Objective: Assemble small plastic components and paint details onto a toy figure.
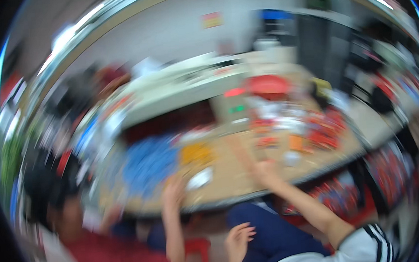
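Observation:
My right hand (267,172) reaches over the near edge of the tan tabletop (233,181), its forearm coming in from a white sleeve with black stripes. Motion blur smears its fingers, so I cannot make out whether they hold anything. Closest to it are a small white round thing (291,158) and the foot of a pale machine (237,110) with a red and a green light. My left hand (239,239) is raised near my dark blue trousers (272,234), away from the table. Its fingers are stretched out, with nothing seen in them.
At my left sits a co-worker in dark red, one hand (174,190) at the table beside a white piece (200,179). Blue (150,162) and yellow (196,154) piles lie near it. Red packets (325,129) and a red basin (268,85) are at the right.

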`<state>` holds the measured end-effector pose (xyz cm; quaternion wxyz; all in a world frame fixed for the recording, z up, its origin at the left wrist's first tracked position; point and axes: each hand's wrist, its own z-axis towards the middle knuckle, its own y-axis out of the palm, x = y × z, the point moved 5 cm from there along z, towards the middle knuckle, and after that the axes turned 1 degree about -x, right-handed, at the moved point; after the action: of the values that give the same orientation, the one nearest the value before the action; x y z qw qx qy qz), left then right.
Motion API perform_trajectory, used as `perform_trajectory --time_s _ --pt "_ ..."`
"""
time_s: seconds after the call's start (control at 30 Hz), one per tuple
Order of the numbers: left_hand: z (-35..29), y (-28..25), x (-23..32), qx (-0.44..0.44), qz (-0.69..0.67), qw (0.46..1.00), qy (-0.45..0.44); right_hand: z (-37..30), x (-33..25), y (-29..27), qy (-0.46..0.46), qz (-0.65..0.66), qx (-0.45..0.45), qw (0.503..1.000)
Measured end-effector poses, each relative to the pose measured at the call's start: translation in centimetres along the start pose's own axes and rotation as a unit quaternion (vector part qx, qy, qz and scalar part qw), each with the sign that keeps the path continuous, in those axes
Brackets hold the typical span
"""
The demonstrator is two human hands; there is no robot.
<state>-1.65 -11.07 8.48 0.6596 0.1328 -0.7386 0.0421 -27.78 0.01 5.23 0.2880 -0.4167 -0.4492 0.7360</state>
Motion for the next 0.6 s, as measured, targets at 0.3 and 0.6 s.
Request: perform_trajectory --time_s 0.3,0.6 --pt "2.8 3.5 -0.4 -0.094 0.06 0.993 0.043 -17.9 -2.4 -10.2 0.031 0.125 0.04 0.991" --pt "3.1 8.0 0.0 -0.153 0.099 0.983 0.038 -41.6 16.2 -12.3 0.413 -0.064 0.032 0.908"
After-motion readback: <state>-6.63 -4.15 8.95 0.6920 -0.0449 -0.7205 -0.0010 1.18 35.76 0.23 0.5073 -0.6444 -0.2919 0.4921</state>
